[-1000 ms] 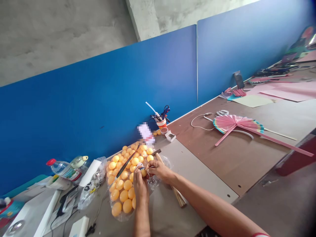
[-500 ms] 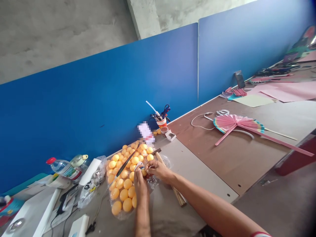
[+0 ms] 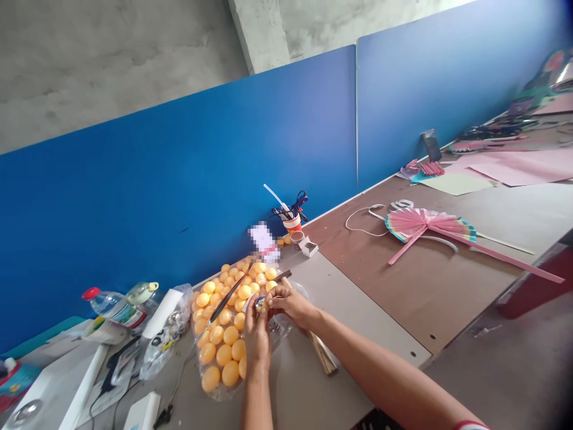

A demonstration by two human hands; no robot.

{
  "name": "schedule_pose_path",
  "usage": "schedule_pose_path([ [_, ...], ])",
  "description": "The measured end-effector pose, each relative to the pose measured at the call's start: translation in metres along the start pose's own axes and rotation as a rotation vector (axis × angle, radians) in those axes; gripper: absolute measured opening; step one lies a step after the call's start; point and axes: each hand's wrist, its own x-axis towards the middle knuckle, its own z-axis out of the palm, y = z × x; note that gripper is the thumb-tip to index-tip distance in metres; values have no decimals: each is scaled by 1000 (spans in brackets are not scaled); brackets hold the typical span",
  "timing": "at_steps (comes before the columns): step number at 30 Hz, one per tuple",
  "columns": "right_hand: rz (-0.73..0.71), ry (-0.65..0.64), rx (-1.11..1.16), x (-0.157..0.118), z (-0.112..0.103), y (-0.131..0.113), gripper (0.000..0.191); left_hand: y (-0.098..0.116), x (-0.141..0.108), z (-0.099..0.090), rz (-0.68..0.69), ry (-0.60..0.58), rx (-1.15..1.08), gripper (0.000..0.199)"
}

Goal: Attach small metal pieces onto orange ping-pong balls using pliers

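A small, shiny, silvery ball is held up between my two hands, over the right side of a clear bag of orange balls. My left hand grips it from below with the fingertips. My right hand is closed in a pinch at the ball's right side. Whether something smaller is also between these fingertips I cannot make out. A dark strap lies across the bag. Beneath my right wrist, wooden sticks rest on the table, partly hidden by the arm.
On the left stand a red-capped bottle, a white box and a plastic bag of small parts. Behind are a cup of tools and a small open box. A pink paper fan lies right, before the blue partition.
The silvery ball has turned or risen a little between my fingers and shows more clearly. Both hands remain in nearly the same place; the view has shifted slightly.
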Motion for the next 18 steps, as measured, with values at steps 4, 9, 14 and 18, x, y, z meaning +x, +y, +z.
schedule_pose_path([
  [4, 3, -2, -5, 1, -1, 1, 31, 1, -1, -1, -34, -19, 19, 58],
  [9, 19, 10, -31, 1, 0, -1, 30, 4, -3, 0, -8, -23, 70, 58],
  [14, 38, 58, -38, -1, 2, -3, 28, 10, -4, 1, -22, -8, 101, 62],
  [18, 38, 75, -74, -2, 3, -5, 23, 14, -4, 1, -22, 16, 125, 66],
])
